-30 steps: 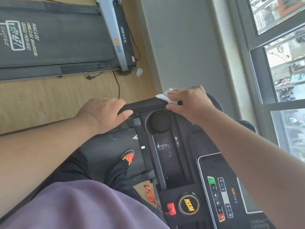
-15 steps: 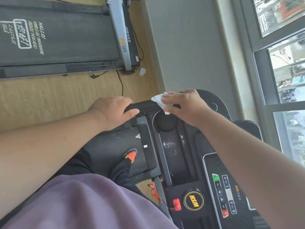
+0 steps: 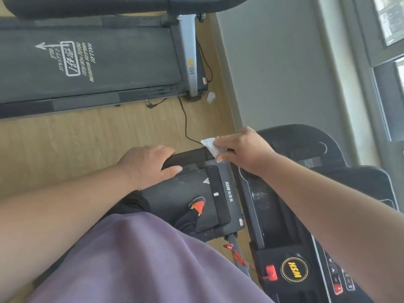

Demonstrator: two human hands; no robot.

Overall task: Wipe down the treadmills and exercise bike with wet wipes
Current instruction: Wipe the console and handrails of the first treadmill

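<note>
I stand on a black treadmill; its console (image 3: 293, 270) with a yellow round logo is at lower right. My right hand (image 3: 242, 147) grips a white wet wipe (image 3: 211, 146) wrapped on the black foam handrail (image 3: 189, 157) where the rail meets the console. My left hand (image 3: 148, 165) grips the same handrail closer to me, its thumb under the rail. A second treadmill (image 3: 87, 62) with a grey side rail lies across the floor at the upper left.
A black power cable (image 3: 185, 121) runs over the wooden floor between the two treadmills. A small white scrap (image 3: 211, 97) lies by the grey wall (image 3: 273, 62). Windows fill the right edge. My foot in a red and black shoe (image 3: 197, 206) is on the belt.
My right hand has slid the wipe along the handrail toward my left hand. The view has shifted, showing more of the second treadmill.
</note>
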